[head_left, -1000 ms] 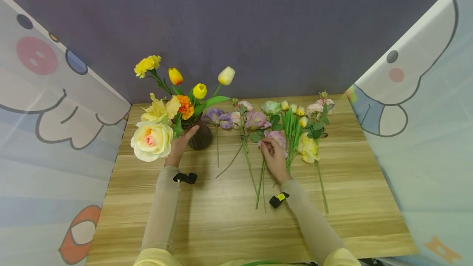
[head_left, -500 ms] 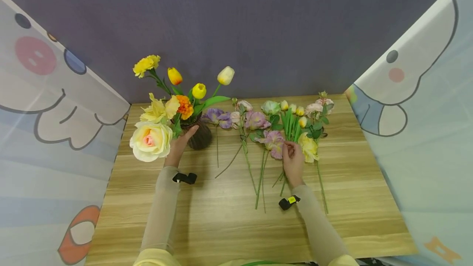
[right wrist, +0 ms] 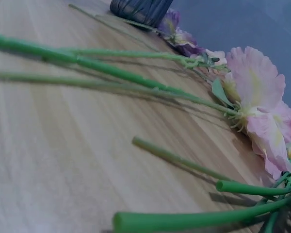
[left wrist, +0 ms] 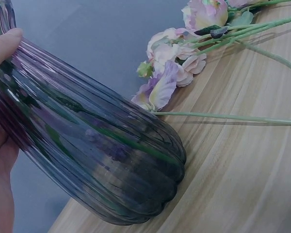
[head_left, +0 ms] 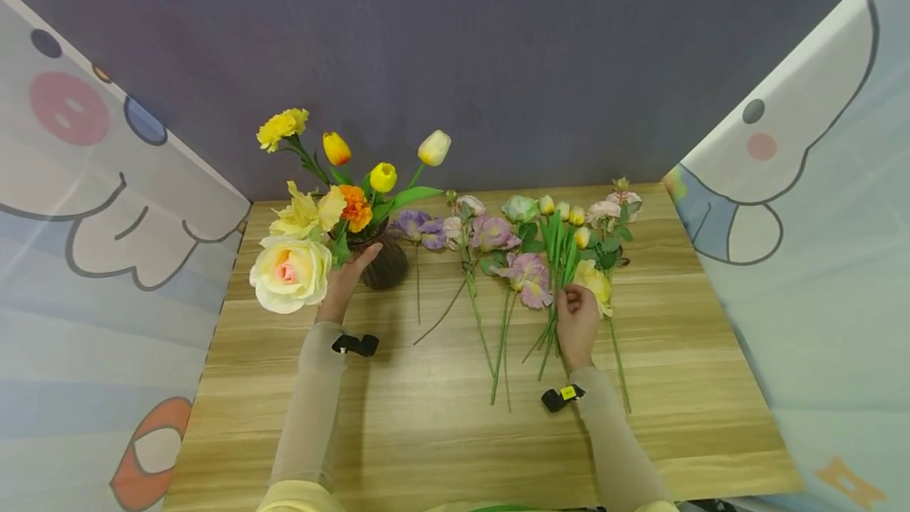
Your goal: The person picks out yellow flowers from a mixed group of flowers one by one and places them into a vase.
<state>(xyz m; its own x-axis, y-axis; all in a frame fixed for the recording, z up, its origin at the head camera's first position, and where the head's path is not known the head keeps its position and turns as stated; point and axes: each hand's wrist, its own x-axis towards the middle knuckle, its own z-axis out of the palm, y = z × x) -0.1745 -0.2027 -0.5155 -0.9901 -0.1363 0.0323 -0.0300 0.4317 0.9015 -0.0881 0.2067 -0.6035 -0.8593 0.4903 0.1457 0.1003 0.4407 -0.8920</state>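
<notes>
- Two hands are working over a wooden table (head_left: 441, 433), well apart from each other.
- Left hand (head_left: 346, 279) is gripping the ribbed dark glass vase (head_left: 387, 263), its fingers curling round the vase's left side; in the left wrist view the thumb tip is pressing the glass wall near the neck and the palm is lying against the vase (left wrist: 92, 155).
- Vase is standing near the table's back left part, holding a bouquet: a large cream rose (head_left: 290, 272), an orange bloom (head_left: 356, 205), yellow tulips (head_left: 383, 175) and a white tulip (head_left: 434, 146).
- Right hand (head_left: 577, 324) is resting on the bunch of green tulip stems (head_left: 549, 338), its fingers bending over them just beside a yellow flower (head_left: 594, 281); whether the fingers are actually pinching a stem cannot be told from these views.
- Tulip bunch is lying flat on the table's right half, heads toward the back wall, between a pink-and-purple bloom (head_left: 528, 273) and the yellow flower.
- Right wrist view is showing the stems (right wrist: 194, 221) lying on the wood, with the pink bloom (right wrist: 259, 104) beside them.
- Further loose flowers, among them purple blooms (head_left: 421, 226) next to the vase, are lying in a row along the back.
- Cartoon-printed curtains (head_left: 92, 204) are hanging on both sides.
</notes>
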